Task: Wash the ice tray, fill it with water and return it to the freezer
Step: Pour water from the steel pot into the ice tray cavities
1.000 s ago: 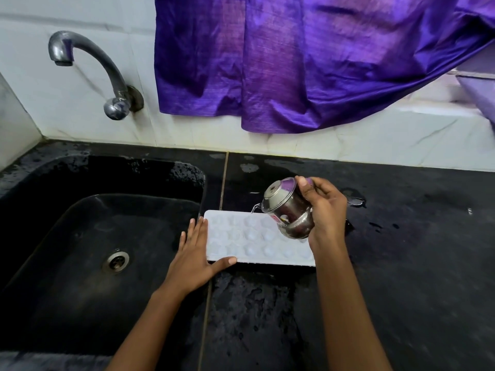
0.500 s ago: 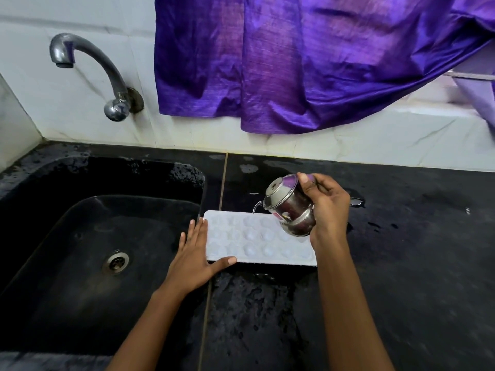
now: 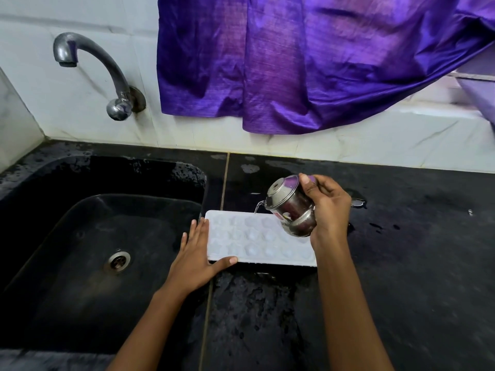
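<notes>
a: how's the light?
b: soft and even, no hard shadows. the purple curtain (image 3: 321, 62) glows in patches, as if lit from behind.
a: glare?
b: small highlights on the steel cup (image 3: 289, 207) and tap (image 3: 104, 60), a dull sheen on the wet black counter (image 3: 415, 263). the white tray (image 3: 241, 236) is nearly washed out.
a: sharp?
b: centre, yes. the wall (image 3: 375, 145) line bows, and the lower corners smear.

right hand (image 3: 328, 207) tips steel cup (image 3: 290, 206) | water onto ice tray (image 3: 257, 241)

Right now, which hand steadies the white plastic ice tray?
The left hand, flat against the white plastic ice tray's sink-side end; the right hand grips the tilted steel jug.
</notes>
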